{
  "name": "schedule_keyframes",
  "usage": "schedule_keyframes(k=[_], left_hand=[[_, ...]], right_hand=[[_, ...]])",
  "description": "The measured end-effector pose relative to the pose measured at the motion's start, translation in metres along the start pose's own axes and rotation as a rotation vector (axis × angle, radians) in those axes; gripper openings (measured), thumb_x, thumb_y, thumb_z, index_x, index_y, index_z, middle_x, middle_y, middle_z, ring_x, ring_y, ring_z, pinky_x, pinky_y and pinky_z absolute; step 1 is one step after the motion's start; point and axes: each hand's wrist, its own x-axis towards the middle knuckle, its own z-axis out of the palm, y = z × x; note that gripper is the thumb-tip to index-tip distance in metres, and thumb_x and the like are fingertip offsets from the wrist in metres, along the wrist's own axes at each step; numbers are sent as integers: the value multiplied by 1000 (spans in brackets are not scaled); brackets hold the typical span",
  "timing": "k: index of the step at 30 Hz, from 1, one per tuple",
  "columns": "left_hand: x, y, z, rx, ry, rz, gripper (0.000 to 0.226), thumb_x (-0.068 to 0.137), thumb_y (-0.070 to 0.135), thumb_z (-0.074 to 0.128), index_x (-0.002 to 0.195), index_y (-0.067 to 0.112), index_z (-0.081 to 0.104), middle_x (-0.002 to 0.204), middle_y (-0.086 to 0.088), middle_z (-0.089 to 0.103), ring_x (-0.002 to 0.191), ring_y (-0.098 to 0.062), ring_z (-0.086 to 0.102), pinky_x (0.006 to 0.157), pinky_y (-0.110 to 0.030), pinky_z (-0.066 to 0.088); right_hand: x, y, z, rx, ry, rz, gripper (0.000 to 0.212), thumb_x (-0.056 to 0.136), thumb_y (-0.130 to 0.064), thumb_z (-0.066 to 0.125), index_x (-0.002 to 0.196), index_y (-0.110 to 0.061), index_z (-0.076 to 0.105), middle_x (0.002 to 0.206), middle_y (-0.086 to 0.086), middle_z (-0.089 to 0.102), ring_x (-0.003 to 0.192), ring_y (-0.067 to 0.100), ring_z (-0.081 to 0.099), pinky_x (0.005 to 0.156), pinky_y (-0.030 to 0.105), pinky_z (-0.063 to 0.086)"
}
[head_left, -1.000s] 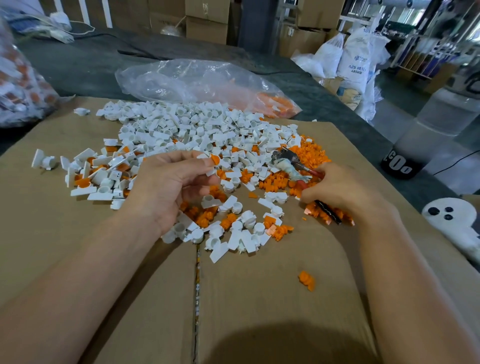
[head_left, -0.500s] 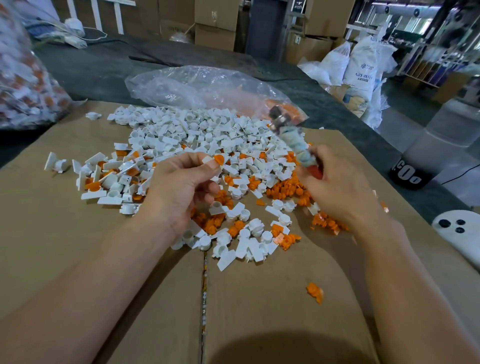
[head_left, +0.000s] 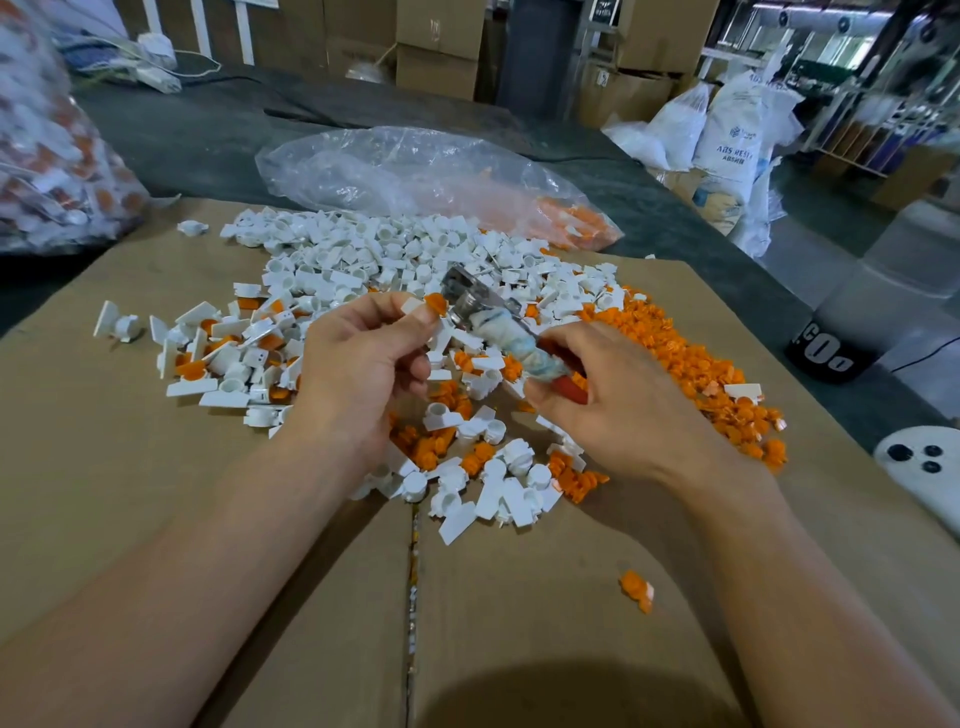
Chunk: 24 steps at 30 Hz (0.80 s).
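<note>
Piece in work: small white part with orange cap (head_left: 434, 303), held in the air above the near edge of the white heap (head_left: 395, 260).
Left hand: left hand (head_left: 358, 364) pinches the part between thumb and forefinger. The other fingers are curled under, over the heap's near-left side.
Tool: pliers-like tool (head_left: 504, 332) with its metal head up, shaft wrapped in pale cloth, red handle low. The head is just beside the orange cap; whether they touch cannot be told.
Right hand: right hand (head_left: 613, 400) has its fingers closed round the wrapped shaft and red handle, over the heap's near-right side.
White heap: loose white plastic parts, some with orange inserts.
Orange pieces: orange pieces (head_left: 675, 353) lie in a band right of the heap, mixing into its near edge.
Stray: one stray orange bit (head_left: 636, 590) lies alone, well nearer the person than the heap.
Cardboard: cardboard (head_left: 156, 493) lies flat under the heap, its seam (head_left: 414, 571) running from the heap's near edge toward the person.
Clear bag: clear bag (head_left: 415, 171) sits just behind the heap, slack, with orange pieces in its right end.
Full bag: full bag (head_left: 47, 156) sits left of and behind the heap, packed with white and orange parts.
White device: white device (head_left: 919, 467) with three dark dots lies far right of the heap.
</note>
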Motion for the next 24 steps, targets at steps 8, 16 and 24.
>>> schedule_keyframes(k=[8, 16, 24], left_hand=[[0, 0, 0, 12, -29, 28, 20, 85, 2, 59, 69, 14, 58, 45, 8, 50, 36, -4, 43, 37, -14, 36], [1, -2, -1, 29, -56, 34, 21, 86, 1, 57, 70, 14, 57, 45, 10, 50, 37, -4, 42, 37, -14, 36], [1, -4, -3, 21, -30, 16, 26, 87, -2, 55, 67, 14, 55, 44, 9, 51, 36, -4, 42, 36, -13, 33]], right_hand=[[0, -1, 3, 7, -84, -11, 35, 87, -46, 49, 114, -23, 47, 97, -8, 45, 83, 7, 41, 62, 14, 28], [-4, -7, 1, 57, -131, -37, 21, 90, -41, 50, 87, -20, 48, 71, -8, 47, 62, 8, 42, 52, 24, 28], [-3, -13, 6, 94, -143, -8, 15, 91, -36, 52, 88, -22, 47, 71, -7, 50, 63, 8, 46, 52, 22, 33]])
